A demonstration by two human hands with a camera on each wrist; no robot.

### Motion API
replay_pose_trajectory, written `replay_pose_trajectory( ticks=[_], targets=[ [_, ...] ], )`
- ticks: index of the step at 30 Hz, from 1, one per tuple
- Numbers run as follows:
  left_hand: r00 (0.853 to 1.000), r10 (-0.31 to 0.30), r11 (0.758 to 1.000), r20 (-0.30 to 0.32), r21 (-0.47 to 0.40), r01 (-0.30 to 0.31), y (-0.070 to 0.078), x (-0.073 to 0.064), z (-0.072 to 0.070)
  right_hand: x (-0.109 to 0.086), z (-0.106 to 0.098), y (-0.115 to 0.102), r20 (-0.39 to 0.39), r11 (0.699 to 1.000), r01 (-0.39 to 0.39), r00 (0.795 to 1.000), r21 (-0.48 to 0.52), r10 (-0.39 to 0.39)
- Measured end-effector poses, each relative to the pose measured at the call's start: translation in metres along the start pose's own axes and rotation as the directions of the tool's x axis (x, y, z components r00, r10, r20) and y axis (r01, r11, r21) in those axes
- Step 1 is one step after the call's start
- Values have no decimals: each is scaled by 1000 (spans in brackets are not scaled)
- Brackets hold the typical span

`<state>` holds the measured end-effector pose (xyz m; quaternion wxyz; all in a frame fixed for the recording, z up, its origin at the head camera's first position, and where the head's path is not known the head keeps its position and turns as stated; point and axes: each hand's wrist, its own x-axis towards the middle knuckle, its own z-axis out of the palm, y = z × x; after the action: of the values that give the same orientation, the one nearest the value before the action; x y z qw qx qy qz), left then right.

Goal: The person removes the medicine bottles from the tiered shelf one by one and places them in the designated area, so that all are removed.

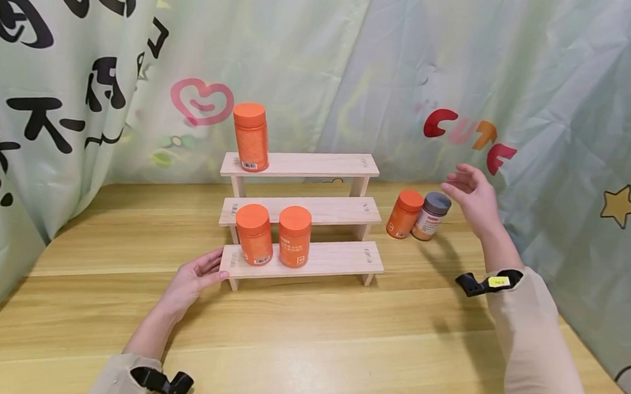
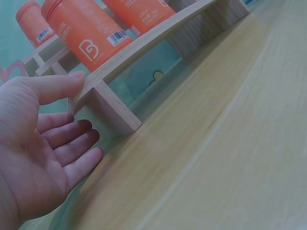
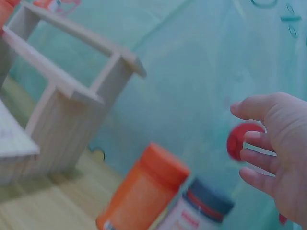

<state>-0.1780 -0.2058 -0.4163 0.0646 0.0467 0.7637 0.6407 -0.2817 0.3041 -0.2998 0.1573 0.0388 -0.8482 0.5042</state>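
Note:
A three-tier wooden display stand stands on the table. My left hand grips the left end of its bottom tier, the thumb over the board's corner and the other fingers lower at the side. On that tier stand two orange bottles, a left one and a right one; another orange bottle is on the top tier. Right of the stand, an orange bottle and a grey-capped bottle stand side by side. My right hand hovers just right of them, fingers loosely bent, holding nothing.
A printed curtain hangs behind the table and along both sides. Wood-grain tabletop extends in front of the stand. Each wrist wears a black strap mount, the left one near the table's front.

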Motion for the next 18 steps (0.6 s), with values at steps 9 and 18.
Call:
replay_pose_trajectory(
  ticks=[9,18],
  targets=[
    [1000,4,1000,-5,-4,-4,0,-1,-1,15,24,-53,105,997,71,992,18,-72],
    [1000,23,999,1,-27,-23,-2,1,0,31,67,-104,229,987,95,966,131,-123]
  ],
)
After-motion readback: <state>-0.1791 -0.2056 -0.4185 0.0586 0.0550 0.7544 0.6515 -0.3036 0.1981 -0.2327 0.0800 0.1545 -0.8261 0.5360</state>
